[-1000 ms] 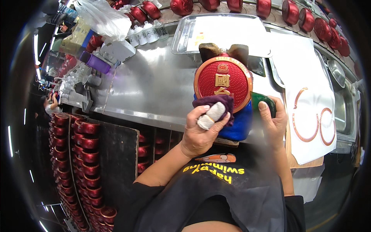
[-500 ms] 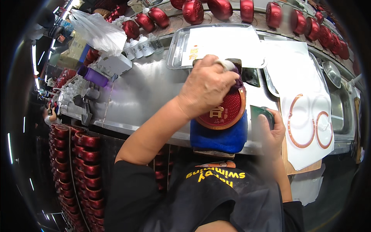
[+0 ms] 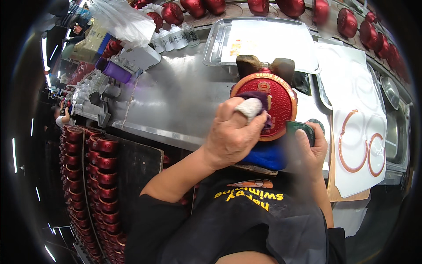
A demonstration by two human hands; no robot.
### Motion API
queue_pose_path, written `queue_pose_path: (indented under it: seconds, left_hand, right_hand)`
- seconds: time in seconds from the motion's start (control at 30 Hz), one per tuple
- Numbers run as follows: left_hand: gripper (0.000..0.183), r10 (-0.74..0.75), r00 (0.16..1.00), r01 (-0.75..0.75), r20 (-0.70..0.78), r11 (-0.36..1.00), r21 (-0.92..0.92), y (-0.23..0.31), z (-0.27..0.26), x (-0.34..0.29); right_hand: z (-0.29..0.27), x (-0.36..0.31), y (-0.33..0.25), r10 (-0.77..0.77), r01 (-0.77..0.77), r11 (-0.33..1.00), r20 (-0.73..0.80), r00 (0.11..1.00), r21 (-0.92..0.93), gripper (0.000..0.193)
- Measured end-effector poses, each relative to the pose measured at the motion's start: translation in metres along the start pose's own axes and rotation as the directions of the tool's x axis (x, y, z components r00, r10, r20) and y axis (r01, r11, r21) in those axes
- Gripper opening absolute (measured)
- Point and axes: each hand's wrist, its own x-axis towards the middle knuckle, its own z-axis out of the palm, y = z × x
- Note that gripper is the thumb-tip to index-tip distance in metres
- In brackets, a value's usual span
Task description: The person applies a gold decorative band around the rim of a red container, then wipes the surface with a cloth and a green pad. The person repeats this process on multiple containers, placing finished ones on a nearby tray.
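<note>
A round, flat red bottle (image 3: 283,103) with a studded face and an orange rim band lies in front of me, its neck between two dark rests (image 3: 282,69). Beneath its near edge is a blue cloth (image 3: 266,158). My left hand (image 3: 231,136) is closed on a purple cloth (image 3: 257,95) and presses it to the left-middle of the bottle's face. One finger wears a white cover (image 3: 249,108). Close to the bottle's right side, my right hand (image 3: 314,149) grips a flat, dark green scraper-like piece (image 3: 296,128); its lower part is blurred.
Behind the bottle stands a metal tray (image 3: 212,46) with white paper. To the right, orange ring-shaped strips (image 3: 341,145) lie on white sheets (image 3: 347,94). Red bottles (image 3: 347,23) line the far side; stacked ones (image 3: 107,160) fill the lower left. White bottles (image 3: 176,37) stand back left.
My left hand has brought the purple cloth from the bottle's top edge down to the middle of its face, uncovering the neck. My right hand keeps the green piece. The view has shifted slightly.
</note>
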Motion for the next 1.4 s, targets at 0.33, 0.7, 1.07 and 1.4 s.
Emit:
queue_pose_path:
  seconds: [0.33, 0.7, 1.07, 1.4]
  left_hand:
    - [0.018, -0.107, 0.993, 0.11, 0.059, 0.992, -0.066, -0.01, -0.017, 0.011]
    - [0.018, -0.018, 0.997, 0.024, 0.078, 0.996, -0.086, 0.011, -0.015, -0.004]
    - [0.016, 0.006, 0.99, 0.006, 0.138, 0.996, -0.085, 0.017, -0.015, -0.001]
    - [0.025, -0.115, 0.993, 0.116, 0.026, 0.993, -0.026, 0.005, -0.013, 0.002]
  right_hand:
    - [0.0, 0.001, -0.002, -0.001, 0.0, 0.999, -0.004, 1.0, -0.053, 0.024]
    - [0.0, 0.002, 0.0, -0.034, 0.035, 0.996, 0.006, 0.999, -0.076, 0.025]
    - [0.0, 0.002, -0.004, -0.013, 0.019, 0.996, 0.056, 0.998, -0.092, 0.026]
    - [0.002, 0.003, 0.003, -0.008, 0.007, 0.997, -0.008, 1.0, -0.079, 0.029]
